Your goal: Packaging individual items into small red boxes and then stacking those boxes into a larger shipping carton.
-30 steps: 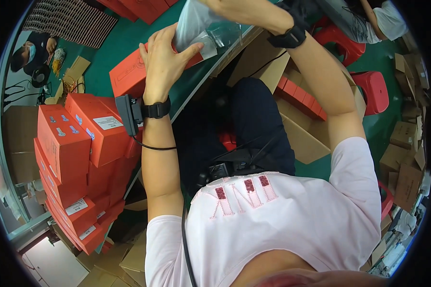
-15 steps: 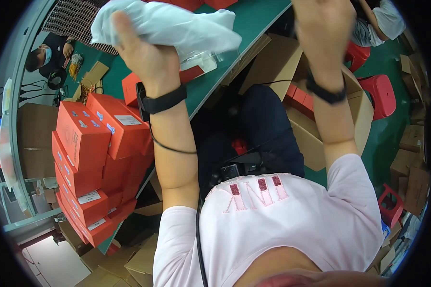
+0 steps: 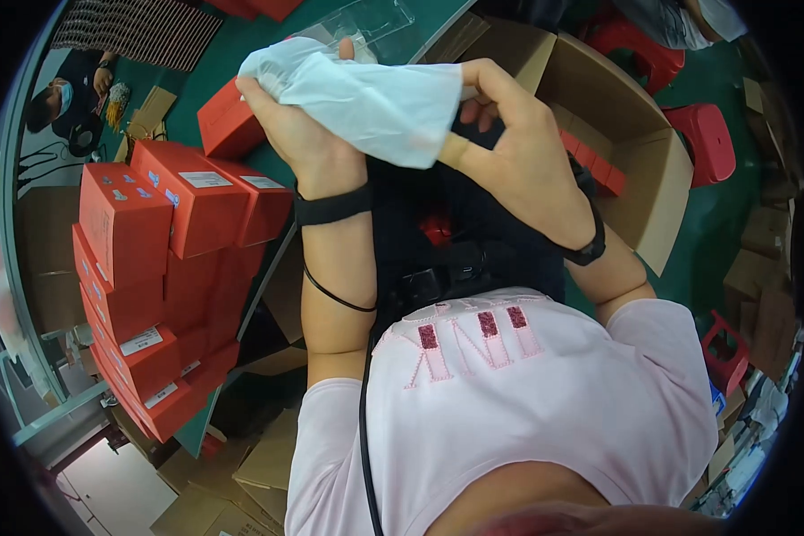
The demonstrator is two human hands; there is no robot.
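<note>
A white, thin, soft bag [image 3: 380,103] stretches between my two hands above the table's edge. My left hand [image 3: 313,143] grips its bunched left end from below, with the thumb on one side and the fingers mostly hidden behind it. My right hand [image 3: 536,161] pinches the wider right end, the thumb low and the index finger at the upper corner. Whatever the bag may contain is hidden. Just left of my left hand, a red box [image 3: 228,125] lies on the green table [image 3: 174,94].
Red boxes [image 3: 125,223] are stacked high at the left. On the right, an open carton [image 3: 639,179] holds small red boxes, with red stools [image 3: 706,147] beyond. A clear plastic tray [image 3: 384,22] lies on the table. A masked co-worker [image 3: 76,98] sits at the far left.
My right hand has come down and left from the upper right and taken hold of the bag's right end. My left hand has brought the bag lower and nearer my body.
</note>
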